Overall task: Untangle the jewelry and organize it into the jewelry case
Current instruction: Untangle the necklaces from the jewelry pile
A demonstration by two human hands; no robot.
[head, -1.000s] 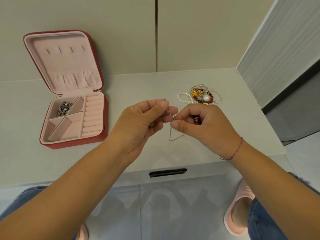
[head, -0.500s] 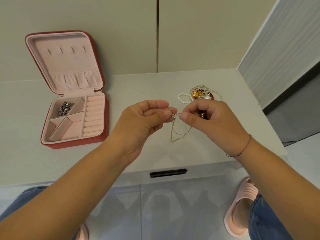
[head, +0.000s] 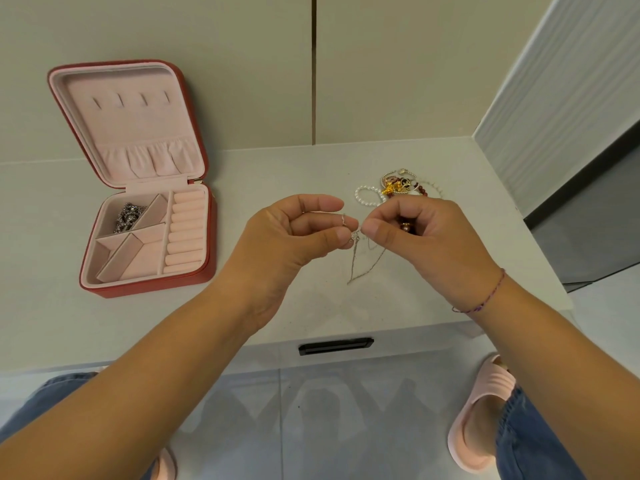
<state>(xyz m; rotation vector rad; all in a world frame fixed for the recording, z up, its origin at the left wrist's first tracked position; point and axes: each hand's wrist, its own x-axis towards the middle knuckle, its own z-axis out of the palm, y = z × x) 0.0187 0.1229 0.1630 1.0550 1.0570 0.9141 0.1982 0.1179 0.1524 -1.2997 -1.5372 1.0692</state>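
Note:
A thin silver chain (head: 360,263) hangs between my two hands above the white counter, its loop trailing down onto the surface. My left hand (head: 294,237) pinches the chain's small pendant end between thumb and fingertips. My right hand (head: 426,237) pinches the same end from the other side, and a reddish bead shows under its curled fingers. Behind my right hand lies a tangled jewelry pile (head: 398,188) with a pearl strand, gold and red pieces. The red jewelry case (head: 145,285) stands open at the left, a dark silver piece (head: 128,216) in its back-left compartment.
The counter (head: 311,306) ends at a front edge with a black drawer handle (head: 335,345) below. A ribbed grey panel (head: 554,98) rises at the right, and a wall closes the back. My feet in pink slippers (head: 481,410) stand on the tiled floor.
My hands have shifted slightly and drawn the chain's end between them, so more of the chain loop hangs down. The case and the pile have not moved.

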